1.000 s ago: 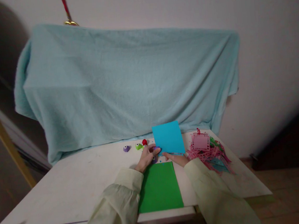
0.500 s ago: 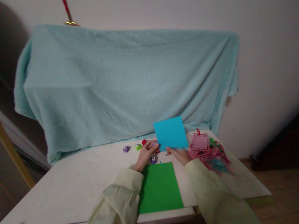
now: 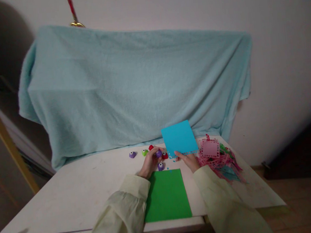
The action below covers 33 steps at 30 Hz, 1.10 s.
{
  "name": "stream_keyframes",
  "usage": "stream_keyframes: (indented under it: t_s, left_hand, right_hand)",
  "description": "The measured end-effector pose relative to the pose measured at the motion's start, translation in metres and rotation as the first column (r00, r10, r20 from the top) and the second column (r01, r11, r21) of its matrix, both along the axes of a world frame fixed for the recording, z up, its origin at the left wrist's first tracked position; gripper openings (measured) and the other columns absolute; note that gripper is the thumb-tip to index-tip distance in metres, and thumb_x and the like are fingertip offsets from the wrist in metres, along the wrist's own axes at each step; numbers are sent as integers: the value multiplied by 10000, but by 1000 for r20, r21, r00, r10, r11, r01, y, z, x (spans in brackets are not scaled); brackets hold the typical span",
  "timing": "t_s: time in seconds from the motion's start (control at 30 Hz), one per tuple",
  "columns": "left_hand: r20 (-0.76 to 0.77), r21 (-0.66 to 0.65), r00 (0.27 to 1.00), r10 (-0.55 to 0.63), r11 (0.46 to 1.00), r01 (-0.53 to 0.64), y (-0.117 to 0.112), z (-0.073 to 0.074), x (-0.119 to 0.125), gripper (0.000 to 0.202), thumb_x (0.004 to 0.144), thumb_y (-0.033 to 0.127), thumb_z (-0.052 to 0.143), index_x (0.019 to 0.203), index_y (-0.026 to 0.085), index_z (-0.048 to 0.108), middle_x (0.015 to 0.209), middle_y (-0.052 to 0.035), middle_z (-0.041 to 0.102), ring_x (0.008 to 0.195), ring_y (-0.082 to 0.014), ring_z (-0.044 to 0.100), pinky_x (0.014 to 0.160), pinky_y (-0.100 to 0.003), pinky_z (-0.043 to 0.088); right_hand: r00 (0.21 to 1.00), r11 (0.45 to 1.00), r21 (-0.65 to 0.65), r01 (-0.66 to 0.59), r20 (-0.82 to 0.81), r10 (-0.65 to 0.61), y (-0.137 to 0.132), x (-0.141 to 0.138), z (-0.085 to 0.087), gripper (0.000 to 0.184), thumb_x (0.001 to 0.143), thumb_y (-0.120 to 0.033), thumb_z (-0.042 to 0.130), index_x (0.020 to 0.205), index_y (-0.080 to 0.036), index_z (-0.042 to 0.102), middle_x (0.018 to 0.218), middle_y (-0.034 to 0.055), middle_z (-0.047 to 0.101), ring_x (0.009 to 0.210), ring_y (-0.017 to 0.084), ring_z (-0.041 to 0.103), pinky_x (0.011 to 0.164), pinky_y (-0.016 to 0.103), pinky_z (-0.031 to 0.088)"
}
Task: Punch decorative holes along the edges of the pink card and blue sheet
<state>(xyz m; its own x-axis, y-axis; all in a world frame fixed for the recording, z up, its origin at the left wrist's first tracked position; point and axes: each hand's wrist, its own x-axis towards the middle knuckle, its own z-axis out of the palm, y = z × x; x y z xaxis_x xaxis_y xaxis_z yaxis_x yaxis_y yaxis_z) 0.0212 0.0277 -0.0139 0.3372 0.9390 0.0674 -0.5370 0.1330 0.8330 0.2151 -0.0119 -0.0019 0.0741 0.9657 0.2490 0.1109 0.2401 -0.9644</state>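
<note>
My right hand (image 3: 188,160) pinches the lower edge of a blue paper sheet (image 3: 179,137) and holds it tilted up off the white table (image 3: 70,196); a row of small holes runs along the sheet's bottom edge. Fingers curled, my left hand (image 3: 150,163) is closed on a small purple paper punch (image 3: 158,154), just left of the sheet. Another purple punch (image 3: 160,166) and a red one (image 3: 164,155) lie right beside that hand. A green paper sheet (image 3: 166,195) lies flat in front of me, between my sleeves.
More small punches lie behind my left hand: purple (image 3: 132,154), green (image 3: 145,152), red (image 3: 151,147). A heap of punched pink and coloured paper scraps (image 3: 219,158) sits at the table's right. A light blue towel (image 3: 136,85) drapes something behind the table.
The blue sheet has moved up and slightly right, away from the punch. My left hand has drawn back a little, with the purple punch now showing in its fingers.
</note>
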Motion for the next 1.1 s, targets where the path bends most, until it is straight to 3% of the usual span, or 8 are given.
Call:
stream_keyframes:
  t_s: [0.37, 0.53, 0.67, 0.87, 1.1]
  left_hand:
    - [2, 9, 999, -43, 999, 43, -4, 7, 2, 242, 740, 341, 565, 788, 111, 625, 744, -42, 585, 455, -77, 480, 406, -205, 362]
    - [-13, 28, 1000, 2, 1000, -2, -3, 2, 6, 287, 741, 328, 650, 957, 142, 612, 845, -61, 627, 664, -128, 607, 608, -236, 475]
    - [8, 52, 996, 92, 994, -93, -3, -1, 7, 412, 697, 275, 721, 1070, 166, 585, 964, -80, 638, 874, -176, 630, 818, -314, 472]
    - [-42, 16, 996, 84, 996, -83, -5, 1, 3, 485, 657, 284, 760, 1086, 124, 599, 964, -117, 665, 895, -211, 642, 879, -362, 457]
    - [-26, 3, 997, 66, 998, -66, -8, 3, 5, 447, 627, 269, 783, 1012, 119, 612, 961, -115, 677, 877, -198, 648, 881, -354, 472]
  right_hand:
    - [995, 996, -24, -86, -56, 84, -1, -2, 0, 347, 673, -533, 646, 688, -191, 593, 601, 18, 638, 560, 170, 578, 615, 302, 463]
    - [997, 997, -8, -75, 0, 75, -3, -1, 3, 318, 691, -506, 642, 680, -192, 597, 613, 19, 646, 578, 175, 586, 648, 308, 465]
    - [999, 1000, 17, -15, 45, 14, -4, 0, 5, 263, 711, -459, 642, 709, -199, 603, 635, 20, 658, 602, 181, 599, 676, 310, 465]
    - [987, 996, 35, 86, 135, -90, -1, 4, 0, 292, 734, -469, 612, 618, -202, 590, 603, 29, 652, 640, 195, 614, 715, 315, 454]
    - [976, 996, 55, 76, 198, -86, -2, 6, -1, 375, 757, -502, 569, 507, -223, 551, 553, 8, 621, 602, 183, 595, 723, 310, 437]
